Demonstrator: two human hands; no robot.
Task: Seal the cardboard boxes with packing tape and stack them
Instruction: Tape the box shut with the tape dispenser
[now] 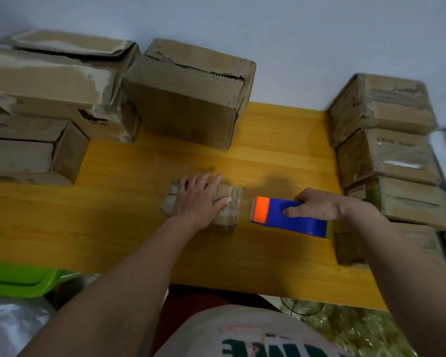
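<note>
Pinning a small brown cardboard box (204,206) flat under the spread left hand (200,199) at the yellow wooden table's (129,220) centre.
The right hand (319,204), at 3 o'clock, gripped the blue-and-orange plastic tape dispenser (289,216); the box looked light, soft-cornered, likely to slide, best held from above. Sealed boxes stacked (386,150) at 2 o'clock.

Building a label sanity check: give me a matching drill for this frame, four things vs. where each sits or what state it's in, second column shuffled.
Column 1:
1. small box
2. tape dispenser
3. stack of boxes
4. green bin

Column 2:
A. at the table's right edge
B. gripped by the right hand
C. below the table's near left edge
D. mid-table, under the flat left hand

Pairs: 1-D, 2-B, 3-A, 4-C
</note>
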